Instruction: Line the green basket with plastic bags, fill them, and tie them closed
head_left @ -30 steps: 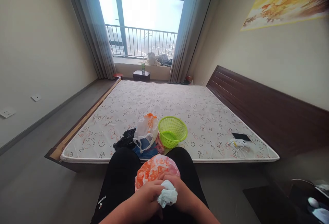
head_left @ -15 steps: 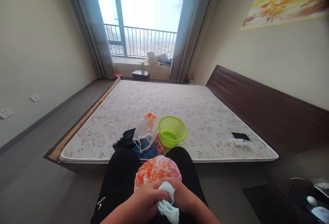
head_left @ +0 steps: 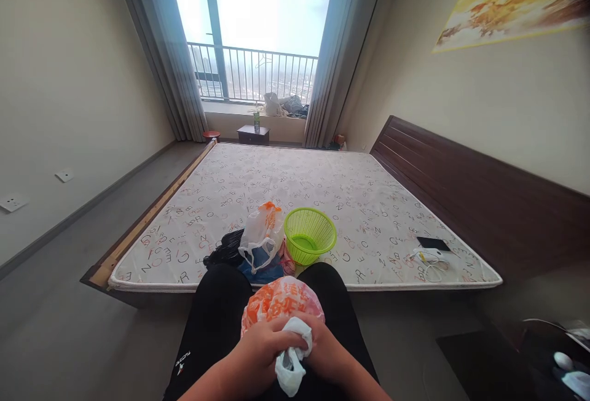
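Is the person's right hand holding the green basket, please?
No, the right hand is on a crumpled white plastic bag, and the green basket stands on the mattress.

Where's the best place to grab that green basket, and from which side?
Pinch the rim of the green mesh basket from above, on its right side: the thin round edge is easy to hook, and that side is free, unlike the left, crowded by a white plastic bag.
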### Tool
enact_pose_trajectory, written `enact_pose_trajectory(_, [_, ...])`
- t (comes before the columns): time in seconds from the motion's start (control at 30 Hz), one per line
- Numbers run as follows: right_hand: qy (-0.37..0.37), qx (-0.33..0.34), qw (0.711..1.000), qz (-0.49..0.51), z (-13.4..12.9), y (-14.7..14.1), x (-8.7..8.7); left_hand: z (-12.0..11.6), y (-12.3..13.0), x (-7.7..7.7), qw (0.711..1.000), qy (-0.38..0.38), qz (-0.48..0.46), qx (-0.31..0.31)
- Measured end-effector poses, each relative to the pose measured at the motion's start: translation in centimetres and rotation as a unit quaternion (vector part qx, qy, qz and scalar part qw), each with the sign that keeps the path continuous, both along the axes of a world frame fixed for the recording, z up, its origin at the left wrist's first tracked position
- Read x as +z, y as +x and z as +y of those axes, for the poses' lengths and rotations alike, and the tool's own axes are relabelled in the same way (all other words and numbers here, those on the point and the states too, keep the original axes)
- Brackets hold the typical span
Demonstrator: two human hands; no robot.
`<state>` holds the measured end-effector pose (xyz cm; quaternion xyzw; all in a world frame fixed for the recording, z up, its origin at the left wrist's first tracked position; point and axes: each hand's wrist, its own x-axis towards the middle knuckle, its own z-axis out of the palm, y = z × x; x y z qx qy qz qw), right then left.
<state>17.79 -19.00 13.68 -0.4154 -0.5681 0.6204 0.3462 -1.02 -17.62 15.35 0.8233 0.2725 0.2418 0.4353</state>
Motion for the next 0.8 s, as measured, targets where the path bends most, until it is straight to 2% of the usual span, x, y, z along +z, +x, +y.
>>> enact_pose_trajectory(0.17, [0.036, -0.019, 0.999, -0.030, 0.2, -0.4, -0.5, 0.2, 0.0, 0.2, 0.999, 0.041, -0.013, 0.014])
enact_pose_trajectory(0.27, [0.032, -0.059, 0.996, -0.067, 0.3, -0.6, -0.8, 0.2, 0.0, 0.0, 0.998, 0.058, -0.007, 0.026])
enact_pose_trajectory(0.37, [0.021, -0.084, 0.995, -0.057, 0.2, -0.8, -0.7, 0.2, 0.1, -0.3, 0.997, 0.074, -0.004, 0.039])
enact_pose_trajectory(0.6, [0.050, -0.144, 0.985, -0.082, -0.1, -0.9, -1.1, 0.2, 0.4, -0.9, 0.996, 0.057, -0.012, 0.069])
enact_pose_trajectory(0.67, [0.047, -0.121, 0.989, -0.069, 0.0, -0.7, -1.2, 0.2, 0.4, -0.9, 0.997, 0.037, -0.014, 0.063])
enact_pose_trajectory(0.8, [0.029, 0.012, 0.999, 0.008, 0.2, -0.4, -0.6, 0.0, 0.2, -0.6, 0.999, -0.020, 0.003, 0.025])
